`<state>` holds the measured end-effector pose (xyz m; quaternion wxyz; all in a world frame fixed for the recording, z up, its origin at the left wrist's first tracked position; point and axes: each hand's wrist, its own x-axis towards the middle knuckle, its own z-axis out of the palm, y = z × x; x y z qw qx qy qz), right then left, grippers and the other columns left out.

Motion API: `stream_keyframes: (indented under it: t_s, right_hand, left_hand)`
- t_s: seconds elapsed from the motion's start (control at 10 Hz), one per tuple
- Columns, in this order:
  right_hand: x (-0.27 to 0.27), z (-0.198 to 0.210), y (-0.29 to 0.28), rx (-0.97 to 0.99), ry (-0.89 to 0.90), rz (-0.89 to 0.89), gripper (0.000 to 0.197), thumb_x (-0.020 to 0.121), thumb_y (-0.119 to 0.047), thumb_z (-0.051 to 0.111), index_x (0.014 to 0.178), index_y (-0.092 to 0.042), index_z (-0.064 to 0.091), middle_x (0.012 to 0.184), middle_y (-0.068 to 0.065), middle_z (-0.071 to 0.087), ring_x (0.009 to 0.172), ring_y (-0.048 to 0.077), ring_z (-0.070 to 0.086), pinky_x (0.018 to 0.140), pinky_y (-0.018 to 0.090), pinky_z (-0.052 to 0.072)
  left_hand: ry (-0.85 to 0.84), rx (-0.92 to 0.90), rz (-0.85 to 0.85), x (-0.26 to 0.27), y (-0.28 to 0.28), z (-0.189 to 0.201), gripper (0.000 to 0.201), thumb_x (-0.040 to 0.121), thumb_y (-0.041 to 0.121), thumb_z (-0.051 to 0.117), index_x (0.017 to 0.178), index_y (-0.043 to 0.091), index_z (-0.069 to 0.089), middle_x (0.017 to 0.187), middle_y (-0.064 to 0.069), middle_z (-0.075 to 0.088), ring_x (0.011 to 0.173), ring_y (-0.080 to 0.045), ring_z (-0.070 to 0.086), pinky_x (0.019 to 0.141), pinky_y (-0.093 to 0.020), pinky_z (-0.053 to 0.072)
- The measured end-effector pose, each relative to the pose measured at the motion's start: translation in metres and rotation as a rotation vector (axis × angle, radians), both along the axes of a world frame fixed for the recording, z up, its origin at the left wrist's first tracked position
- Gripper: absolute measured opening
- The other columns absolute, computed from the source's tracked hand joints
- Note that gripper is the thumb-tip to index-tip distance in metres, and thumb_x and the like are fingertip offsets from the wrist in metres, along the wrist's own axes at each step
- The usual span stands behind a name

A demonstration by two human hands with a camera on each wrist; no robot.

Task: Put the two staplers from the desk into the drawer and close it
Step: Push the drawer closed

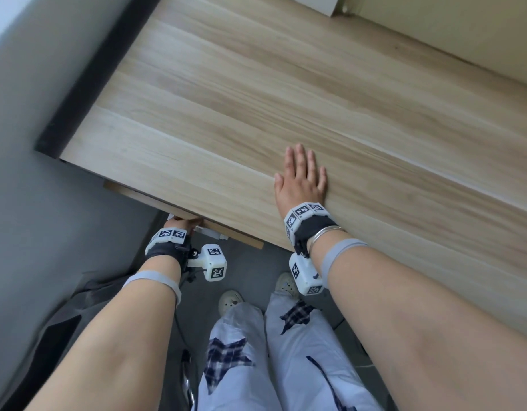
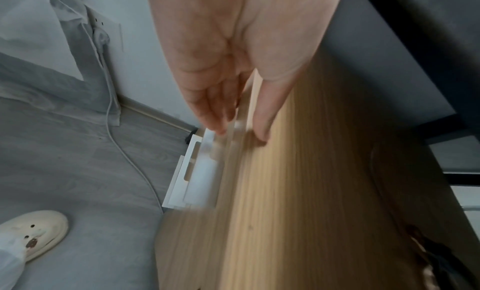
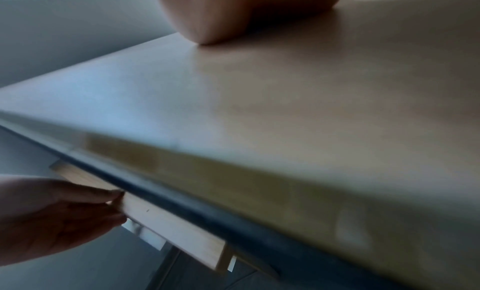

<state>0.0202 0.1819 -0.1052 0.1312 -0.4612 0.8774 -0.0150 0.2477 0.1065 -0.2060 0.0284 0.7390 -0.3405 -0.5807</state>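
The drawer [image 1: 226, 231] is a shallow pale-wood box under the front edge of the desk [image 1: 256, 99], and only a narrow strip of its front pokes out, in the lower left-centre of the head view. Its face matches the desk's light grain; beneath it hangs a flat white bracket [image 2: 193, 175] with slots cut through. I cannot see either stapler in any view — the inside of the drawer is hidden.

My left hand [image 1: 182, 224] is at that drawer front, fingers [image 2: 213, 109] extended and fairly straight, thumb on the other side of the thin wooden edge, not clenched. The picture is blurred there, so I cannot tell how firmly I touch it. My right hand [image 1: 300, 179] lies flat on the desktop, right of centre in the head view, fingers spread and relaxed, holding nothing.

The head view shows both hands together and the bare wood top. The left wrist view alone shows the underside: the white bracket, a white cable [image 2: 130, 154] trailing over grey floor, and my pale shoe [image 2: 36, 230] at lower left. The right wrist view looks low across the desk edge — it shows the drawer front end-on at the lower left, with my left hand [image 3: 59, 216] against it in shadow.
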Motion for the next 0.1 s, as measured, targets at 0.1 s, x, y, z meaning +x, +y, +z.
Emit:
stream_keyframes:
  t_s: [0.1]
  right_hand:
    - [-0.0015,0.0061,-0.0035,0.01,-0.036,0.005,0.06,0.1,-0.039,0.028,0.153,-0.028,0.004,0.163,-0.007,0.0,0.151,0.016,0.0,0.121,0.043,0.0]
  left_hand:
    - [-0.088,0.026,-0.055,0.012,-0.0078,0.0258,0.053,0.082,0.021,0.064,0.127,-0.004,0.054,0.133,-0.025,0.057,0.124,-0.039,0.054,0.099,-0.042,0.047]
